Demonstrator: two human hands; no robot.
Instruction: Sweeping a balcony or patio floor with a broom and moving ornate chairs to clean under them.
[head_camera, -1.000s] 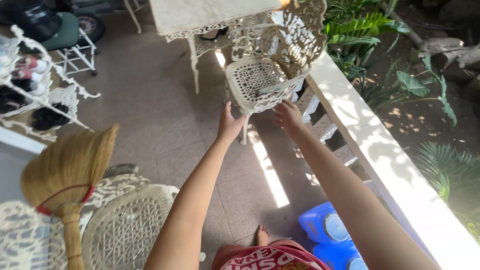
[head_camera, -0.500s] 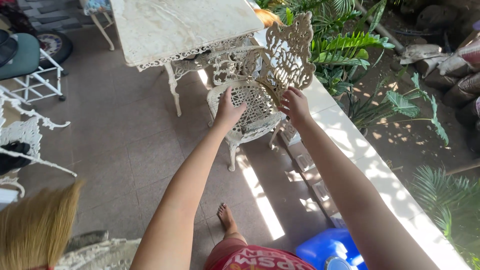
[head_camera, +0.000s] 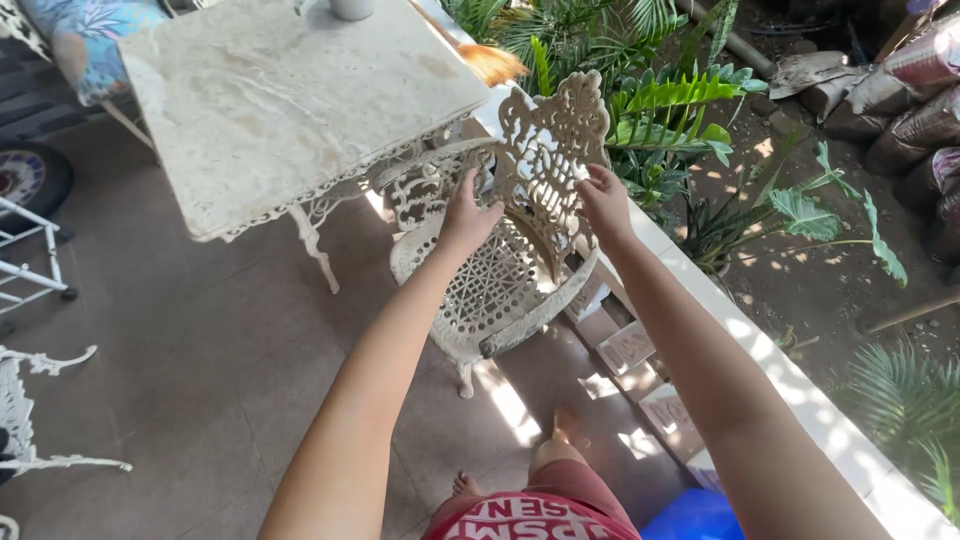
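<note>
— Where are the hands?

— Both are on the white ornate metal chair (head_camera: 500, 270), which stands on the tiled floor (head_camera: 180, 340) with one side tucked against the marble-topped table (head_camera: 290, 100) and the other near the low white wall (head_camera: 800, 390). The left hand (head_camera: 468, 215) is curled over the chair's near armrest, fingers wrapped round the curved scrollwork.

— And the other?

— The right hand (head_camera: 605, 200) grips the side edge of the lacy backrest, fingers closed on the rim (the thumb is hidden behind the metal, so how tight the hold is I cannot tell).

— Is the chair level?

— It looks tilted toward the person; only one leg shows clearly, near a strip of sunlight on the floor.

— What else is around?

— Green leafy plants (head_camera: 680, 110) beyond the wall, a blue plastic container (head_camera: 695, 515) by the person's bare feet, and a white wire rack (head_camera: 30, 270) off to the left.
</note>
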